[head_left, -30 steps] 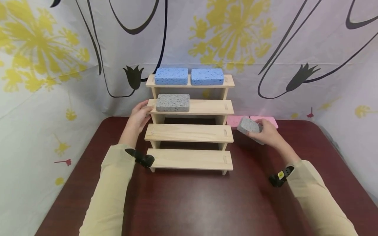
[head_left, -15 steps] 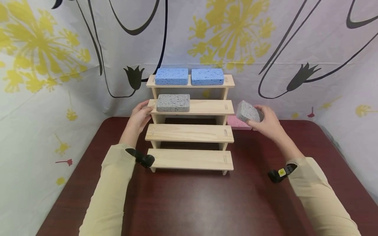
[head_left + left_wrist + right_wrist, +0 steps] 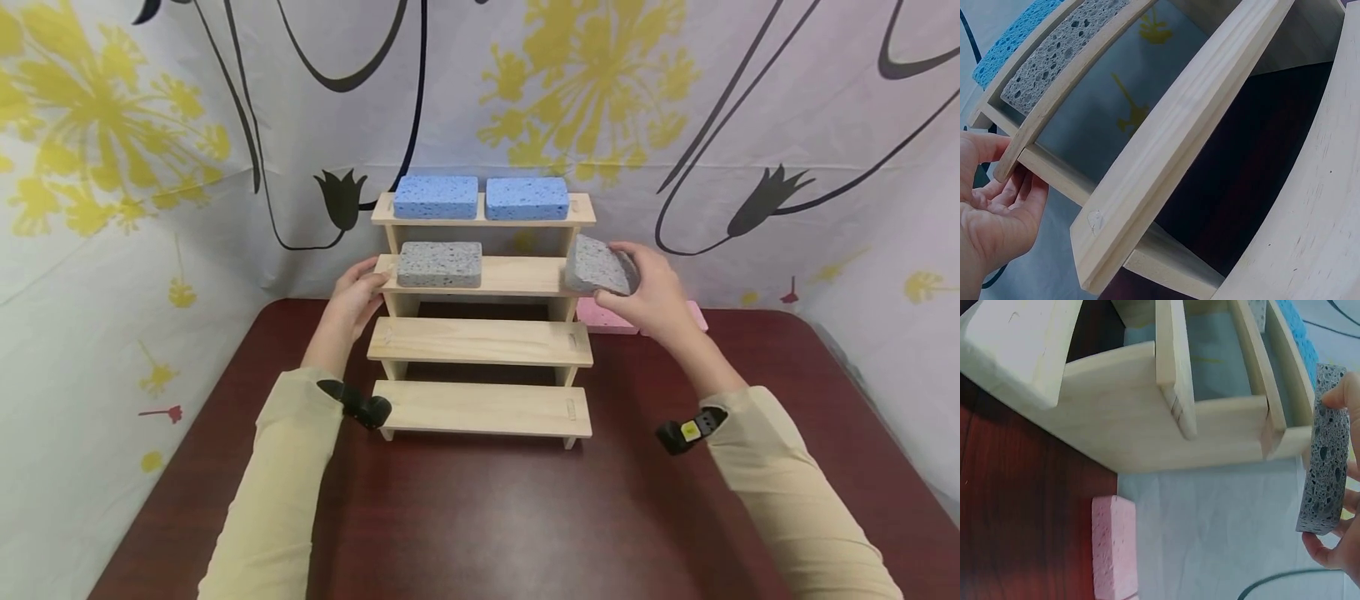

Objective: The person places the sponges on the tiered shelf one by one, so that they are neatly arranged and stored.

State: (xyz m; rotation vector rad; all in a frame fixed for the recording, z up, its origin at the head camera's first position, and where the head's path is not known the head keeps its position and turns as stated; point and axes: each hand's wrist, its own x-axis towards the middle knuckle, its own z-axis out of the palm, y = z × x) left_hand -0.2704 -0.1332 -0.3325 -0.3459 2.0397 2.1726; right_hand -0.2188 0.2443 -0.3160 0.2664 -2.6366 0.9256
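Observation:
A wooden four-step display shelf (image 3: 480, 340) stands on the table. My left hand (image 3: 351, 302) grips the left end of its second step from the top, thumb above and fingers curled beneath, as the left wrist view shows. In my right hand (image 3: 654, 293) a grey sponge (image 3: 595, 268) is held tilted, thumb on one edge and fingers on the other. It overlaps the right end of that same step in the head view. Another grey sponge (image 3: 439, 264) lies on the step's left half. Two blue sponges (image 3: 435, 197) sit side by side on the top step.
Pink sponges (image 3: 606, 317) lie on the dark red table (image 3: 480, 517) behind and right of the shelf, partly hidden by my right hand. A patterned white cloth (image 3: 735, 108) hangs close behind. The two lower steps (image 3: 480, 408) show bare wood.
My right hand has lifted the grey sponge from near the pink sponges, up and left to the second step's right end. The left hand has stayed on the shelf.

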